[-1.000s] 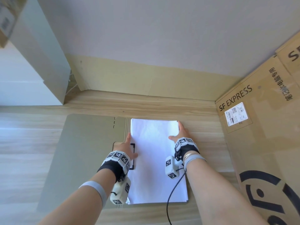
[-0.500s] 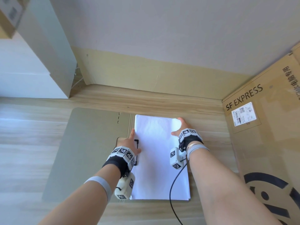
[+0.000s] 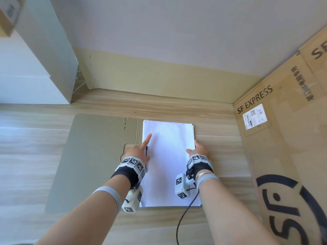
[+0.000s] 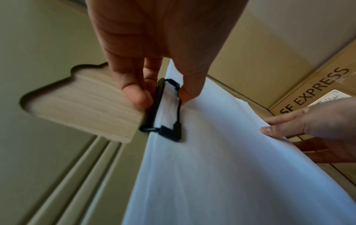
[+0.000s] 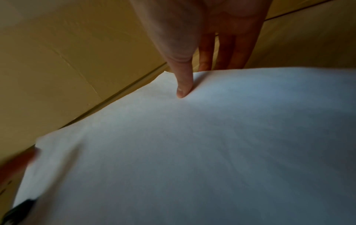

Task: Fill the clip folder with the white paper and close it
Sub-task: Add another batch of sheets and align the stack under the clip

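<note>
Since a second ago the left hand (image 3: 137,153) has stretched its forefinger out over the left margin of the paper (image 3: 168,161), where it was earlier bunched at the clip, and the right hand (image 3: 199,149) has slid back toward the body along the sheet's right edge.

The paper is a white stack lying on the right half of the open folder (image 3: 92,156), its left edge tucked under the black clip (image 4: 167,109) beside the spine. In the left wrist view the thumb (image 4: 134,91) and one finger (image 4: 190,85) sit either side of the clip's lever, curled round it. The right hand pinches the stack's right edge, thumb (image 5: 183,85) on top and fingers beneath, so the sheets bow up a little there.

Judged from this, the step in hand is seating the stack and pressing the clip down. To do it well, keep the left edge square against the spine, let the right hand lay the bowed side flat before the lever goes down, and check that no sheet sticks out at the far corner, where the edges look slightly fanned.

The folder's left cover lies flat on the wooden table (image 3: 26,138). A cardboard box (image 3: 283,138) marked SF EXPRESS stands to the right.
</note>
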Tool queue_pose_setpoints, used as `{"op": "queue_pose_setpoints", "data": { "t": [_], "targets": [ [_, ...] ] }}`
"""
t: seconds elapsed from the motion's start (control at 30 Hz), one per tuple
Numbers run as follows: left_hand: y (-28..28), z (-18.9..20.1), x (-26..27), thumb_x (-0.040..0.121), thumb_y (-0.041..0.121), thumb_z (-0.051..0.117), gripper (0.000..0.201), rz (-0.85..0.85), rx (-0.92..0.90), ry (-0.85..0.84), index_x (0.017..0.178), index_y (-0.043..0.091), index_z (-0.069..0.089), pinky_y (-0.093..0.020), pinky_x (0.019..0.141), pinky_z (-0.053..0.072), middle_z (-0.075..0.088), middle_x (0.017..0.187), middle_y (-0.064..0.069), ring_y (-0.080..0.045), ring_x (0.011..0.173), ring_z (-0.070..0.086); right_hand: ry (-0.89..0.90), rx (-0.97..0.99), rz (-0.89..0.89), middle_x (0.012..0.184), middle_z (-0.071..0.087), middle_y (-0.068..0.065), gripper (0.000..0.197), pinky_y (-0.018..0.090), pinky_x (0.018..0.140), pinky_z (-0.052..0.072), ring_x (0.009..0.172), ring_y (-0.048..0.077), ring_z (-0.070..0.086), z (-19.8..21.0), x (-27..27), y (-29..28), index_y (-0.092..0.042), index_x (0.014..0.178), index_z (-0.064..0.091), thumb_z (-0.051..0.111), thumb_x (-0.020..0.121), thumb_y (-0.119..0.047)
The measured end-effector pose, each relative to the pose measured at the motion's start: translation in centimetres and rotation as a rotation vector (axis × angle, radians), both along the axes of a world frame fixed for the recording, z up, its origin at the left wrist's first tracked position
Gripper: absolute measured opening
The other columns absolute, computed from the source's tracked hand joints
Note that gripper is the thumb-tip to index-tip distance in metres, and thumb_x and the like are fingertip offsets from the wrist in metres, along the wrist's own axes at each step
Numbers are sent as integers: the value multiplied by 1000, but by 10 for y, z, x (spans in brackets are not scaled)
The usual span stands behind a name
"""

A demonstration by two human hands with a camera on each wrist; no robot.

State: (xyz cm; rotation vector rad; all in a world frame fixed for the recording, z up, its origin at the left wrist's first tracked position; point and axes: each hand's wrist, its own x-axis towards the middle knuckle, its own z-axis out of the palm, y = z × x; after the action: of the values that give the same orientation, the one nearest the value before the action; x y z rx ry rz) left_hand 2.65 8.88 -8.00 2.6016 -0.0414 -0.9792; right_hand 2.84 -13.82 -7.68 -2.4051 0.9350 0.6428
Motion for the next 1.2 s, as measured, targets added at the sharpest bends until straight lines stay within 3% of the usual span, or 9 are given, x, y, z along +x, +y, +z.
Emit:
{"op": "queue_pose_setpoints", "data": {
  "t": [0.07,0.17,0.4,0.57,0.7,0.77,0.83,1.07,1.2],
  "targets": [
    [0,-1,2,86,25,44,73,-25,26,20,143,51,7,-35,90,52,49,88,0,-23,88,57,11,-41,14,135,53,14,58,33,101,43,125,29,51,0,-8,1,-11,143,35,57,89,-12],
    [-1,1,2,86,23,46,75,16,36,23,147,39,5,-31,79,52,51,88,-2,-23,78,53,17,-48,28,139,50,12,60,32,100,46,121,29,54,-1,-16,1,-14,145,32,53,89,-6],
    [-4,6,0,90,17,47,78,84,21,51,151,29,-1,-33,74,50,59,117,-11,-25,83,54,52,57,-66,154,13,15,76,38,113,27,141,30,26,0,-37,9,-25,149,17,62,88,-18],
    [-2,4,-1,89,18,48,80,89,2,71,150,30,-3,-39,84,54,57,122,-10,-25,87,55,59,45,-43,153,14,13,82,36,113,27,142,28,26,-2,-43,13,-23,150,14,65,85,-22],
    [2,3,-2,94,27,48,75,104,-46,69,151,31,-1,-38,93,50,51,129,-13,-30,111,58,36,33,-38,151,20,12,90,38,110,33,138,29,32,2,-49,13,-27,149,13,70,81,-22],
    [10,4,-4,95,28,46,66,155,-101,62,150,31,9,-32,88,48,54,114,-11,-30,104,60,-7,-6,-65,145,27,11,91,40,109,36,133,30,36,2,-53,19,-32,148,15,72,78,-22],
    [23,5,-4,95,25,43,55,232,-115,41,146,33,24,-35,91,50,53,121,-11,-32,103,59,-34,-22,-104,140,31,10,88,41,107,37,130,30,36,2,-57,25,-34,147,19,73,78,-22],
    [84,8,-19,82,6,34,57,486,217,-52,128,39,42,-51,103,35,36,125,-9,-34,119,32,-22,12,-167,141,32,10,86,37,104,38,129,32,37,1,-63,30,-33,146,21,72,78,-24],
    [124,1,-31,82,28,61,65,595,255,8,133,51,29,-60,111,23,22,141,-9,-39,132,24,-19,-8,-215,142,30,10,85,41,105,37,131,36,34,0,-68,32,-33,145,23,73,76,-31]
  ]
}}
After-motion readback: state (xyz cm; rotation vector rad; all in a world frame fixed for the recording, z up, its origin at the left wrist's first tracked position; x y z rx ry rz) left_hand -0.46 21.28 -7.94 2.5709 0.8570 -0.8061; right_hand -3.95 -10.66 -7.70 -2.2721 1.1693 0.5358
